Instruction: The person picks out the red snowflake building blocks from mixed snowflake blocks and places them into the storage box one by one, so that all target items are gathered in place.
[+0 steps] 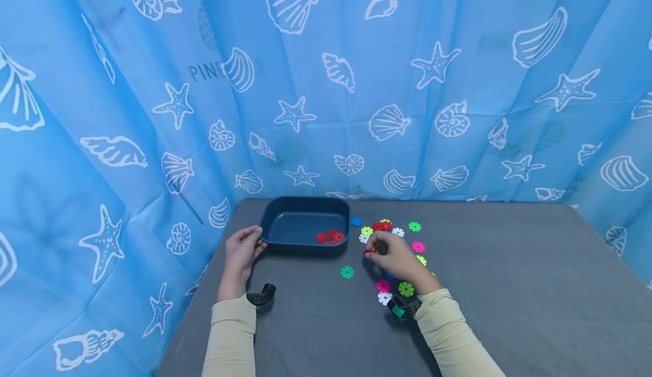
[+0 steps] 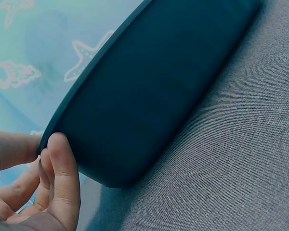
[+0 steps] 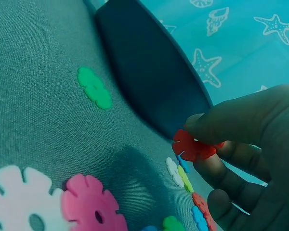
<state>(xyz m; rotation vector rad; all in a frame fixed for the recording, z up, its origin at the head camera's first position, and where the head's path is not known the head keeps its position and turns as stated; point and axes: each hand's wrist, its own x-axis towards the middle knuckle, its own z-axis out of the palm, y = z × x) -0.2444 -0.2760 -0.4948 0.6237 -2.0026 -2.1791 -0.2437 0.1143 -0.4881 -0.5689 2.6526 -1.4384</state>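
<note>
A dark blue rectangular bin [image 1: 305, 248] stands on the grey table, with several red snowflake discs [image 1: 331, 236] lying inside at its right end. My left hand [image 1: 241, 251] pinches the bin's rim at the near left corner, thumb on one side and fingers on the other, as the left wrist view confirms. Just right of the bin, my right hand [image 1: 394, 255] is raised above the table. In the right wrist view, a red snowflake disc [image 3: 192, 147] is pinched between its thumb and fingers.
Loose discs of several colours lie right of the bin, among them a pink disc [image 1: 383, 286], a white disc [image 1: 384, 298] and a green disc [image 1: 415, 226]. Another green disc [image 1: 347, 272] lies in front of the bin. Behind the table hangs a blue shell-patterned curtain [image 1: 326, 82].
</note>
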